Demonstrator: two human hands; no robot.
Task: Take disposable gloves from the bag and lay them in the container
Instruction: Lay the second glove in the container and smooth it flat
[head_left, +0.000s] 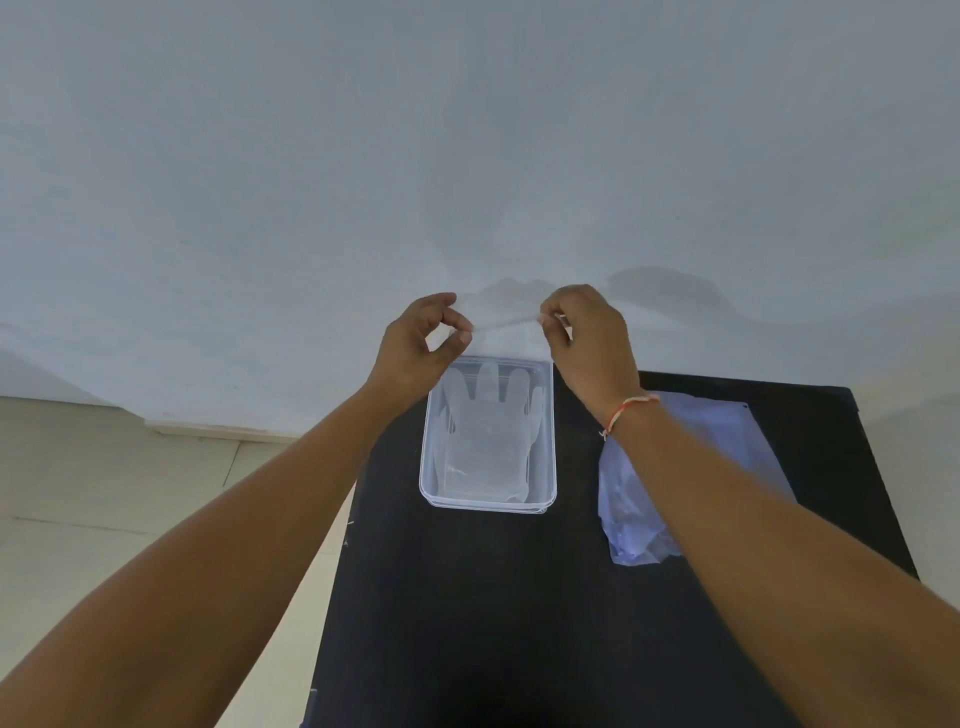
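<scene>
A plain indoor room (home or workplace, hard to tell): bare white wall (467, 130), tiled floor (130, 493), black table (493, 597).

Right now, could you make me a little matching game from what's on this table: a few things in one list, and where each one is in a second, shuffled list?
Things:
1. clear container
2. plastic bag
3. glove being held
4. thread bracelet

Places:
A. stretched between the left hand and right hand, above the far end of the container
B. around the right wrist
C. on the black table, gloves already lying inside
D. flat on the table, partly under the right forearm

Pairs: 1-C, 2-D, 3-A, 4-B
</scene>
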